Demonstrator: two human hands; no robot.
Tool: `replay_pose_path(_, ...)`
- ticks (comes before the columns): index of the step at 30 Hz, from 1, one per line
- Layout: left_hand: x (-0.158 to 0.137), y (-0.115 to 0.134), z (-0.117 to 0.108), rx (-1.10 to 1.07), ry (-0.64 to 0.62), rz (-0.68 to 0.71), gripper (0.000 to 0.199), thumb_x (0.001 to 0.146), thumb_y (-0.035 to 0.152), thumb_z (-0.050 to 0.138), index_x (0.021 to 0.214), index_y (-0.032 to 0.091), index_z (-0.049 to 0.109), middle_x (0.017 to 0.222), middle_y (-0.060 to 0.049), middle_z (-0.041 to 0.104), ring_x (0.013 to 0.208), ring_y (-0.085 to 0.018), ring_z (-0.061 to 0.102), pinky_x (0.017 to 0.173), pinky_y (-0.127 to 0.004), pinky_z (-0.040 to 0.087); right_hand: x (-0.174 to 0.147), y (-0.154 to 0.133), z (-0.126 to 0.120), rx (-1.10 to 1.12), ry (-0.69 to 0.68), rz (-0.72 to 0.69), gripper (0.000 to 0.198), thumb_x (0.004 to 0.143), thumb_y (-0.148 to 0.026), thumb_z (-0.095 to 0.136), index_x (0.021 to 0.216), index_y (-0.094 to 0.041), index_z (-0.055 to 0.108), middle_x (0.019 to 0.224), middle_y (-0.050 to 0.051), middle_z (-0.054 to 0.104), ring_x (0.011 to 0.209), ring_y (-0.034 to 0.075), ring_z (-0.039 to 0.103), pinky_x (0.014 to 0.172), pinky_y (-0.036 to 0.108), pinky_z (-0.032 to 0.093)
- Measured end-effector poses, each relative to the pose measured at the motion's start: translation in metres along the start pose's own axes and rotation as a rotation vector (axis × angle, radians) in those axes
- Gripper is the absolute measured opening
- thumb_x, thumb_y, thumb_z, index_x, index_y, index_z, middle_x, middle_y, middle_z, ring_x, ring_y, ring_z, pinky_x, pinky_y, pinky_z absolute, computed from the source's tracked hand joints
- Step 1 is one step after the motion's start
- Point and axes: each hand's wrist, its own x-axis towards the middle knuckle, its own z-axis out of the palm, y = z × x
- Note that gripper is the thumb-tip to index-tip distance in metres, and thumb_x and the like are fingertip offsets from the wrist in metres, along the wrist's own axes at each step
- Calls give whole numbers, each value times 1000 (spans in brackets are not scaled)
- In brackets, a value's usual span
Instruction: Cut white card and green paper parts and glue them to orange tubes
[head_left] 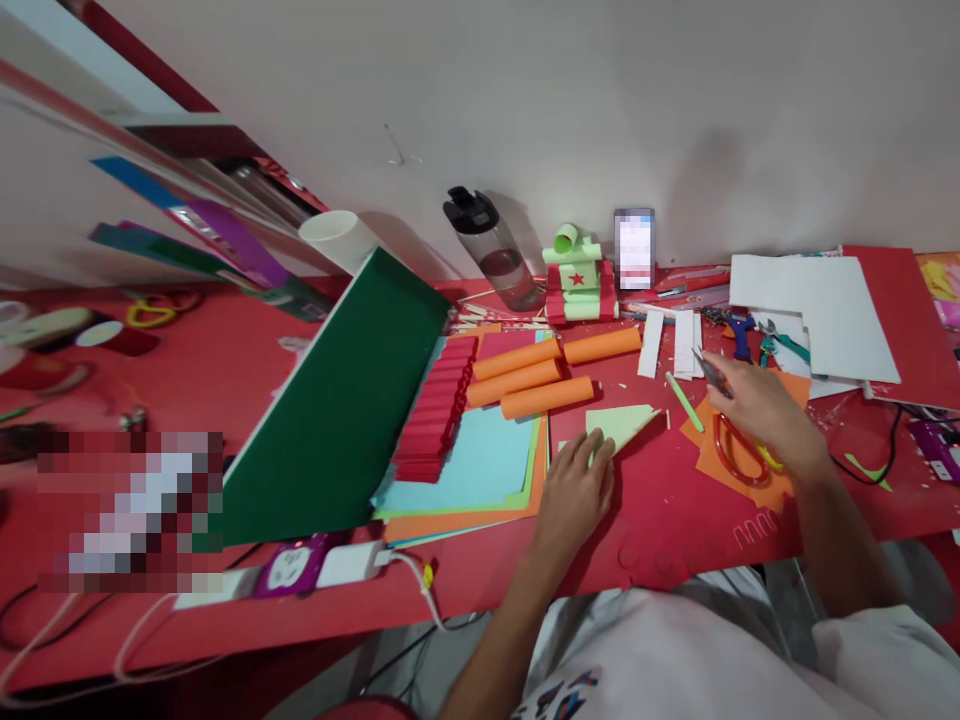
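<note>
My left hand (577, 485) lies over a folded, pointed piece of pale green paper (626, 425), its bent fingers holding the sheet against the red tabletop. Part of that paper is hidden beneath the hand. Farther right, my right hand (765, 405) is closed around the blade end of a pair of scissors (739, 455). The dark blades point away from me, and the red and yellow handles show below the hand, above orange paper sheets (716, 470). A thin light green paper roll (685, 402) is just left of the scissors.
Orange paper tubes (517, 382) and pleated red paper (435, 410) sit on stacked coloured sheets (480, 460). A green board (322, 420) leans at left. Behind stand a water bottle (499, 250), a green paper model (577, 280) and a phone (634, 250). Pliers (784, 345) lie right; a power strip (296, 568) lines the front edge.
</note>
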Motion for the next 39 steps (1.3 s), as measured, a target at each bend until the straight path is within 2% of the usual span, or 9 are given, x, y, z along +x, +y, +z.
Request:
replay_pose_path(5,2,-1,4,-32,7,-21,37,100,13,49,132,17,67,140,-11,70,131,-29,64,112,-48,52,-5,20,12,-239,-201,108,44,99,-20,52,142,-16,50,109,16,76,92,31,71,67,32,34)
replay_pose_path(8,6,-2,4,-21,30,-37,36,101,13,48,131,17,67,135,-10,74,126,-27,68,108,-44,56,-6,26,22,-312,-265,143,44,99,-18,50,143,-15,47,110,17,75,98,34,72,69,33,36)
replay_pose_path(12,10,-2,4,-13,44,-38,37,101,12,47,131,18,67,133,-9,75,124,-26,70,106,-43,58,-2,17,28,-343,-210,105,34,104,-27,48,135,-15,54,122,20,70,112,34,69,75,34,42)
replay_pose_path(15,11,0,6,-21,49,-50,36,103,14,47,132,19,67,133,-9,75,125,-27,71,104,-43,60,3,-1,33,-288,-172,-20,40,106,-35,48,141,-16,50,126,20,70,115,33,68,79,34,46)
replay_pose_path(20,12,5,10,-55,69,-31,38,103,14,46,136,19,65,133,-9,74,127,-25,69,105,-42,59,15,-20,50,-266,-235,-78,52,104,-22,43,155,-13,39,124,21,73,110,33,72,87,39,47)
replay_pose_path(28,12,12,21,-54,91,43,42,102,14,47,141,20,63,142,-10,69,133,-27,65,107,-45,57,16,-14,53,-95,-197,-102,44,98,-17,42,142,-14,47,106,16,78,98,32,73,87,39,42)
replay_pose_path(31,13,12,23,-68,86,40,45,103,13,46,144,21,60,147,-10,66,136,-26,62,110,-45,55,15,-11,49,-15,-167,-81,48,96,-17,43,143,-15,44,101,14,78,92,30,72,79,35,39)
replay_pose_path(35,13,9,25,-76,61,51,50,101,10,46,148,22,57,150,-9,63,139,-26,60,112,-46,54,15,1,46,40,-111,-40,46,100,-24,42,145,-17,42,90,9,76,78,27,70,66,31,32)
replay_pose_path(39,13,4,27,-107,83,59,52,101,9,46,150,22,55,149,-9,64,140,-26,59,113,-45,54,16,6,46,70,-63,-44,47,109,-38,36,152,-20,41,93,8,77,82,27,73,68,30,35)
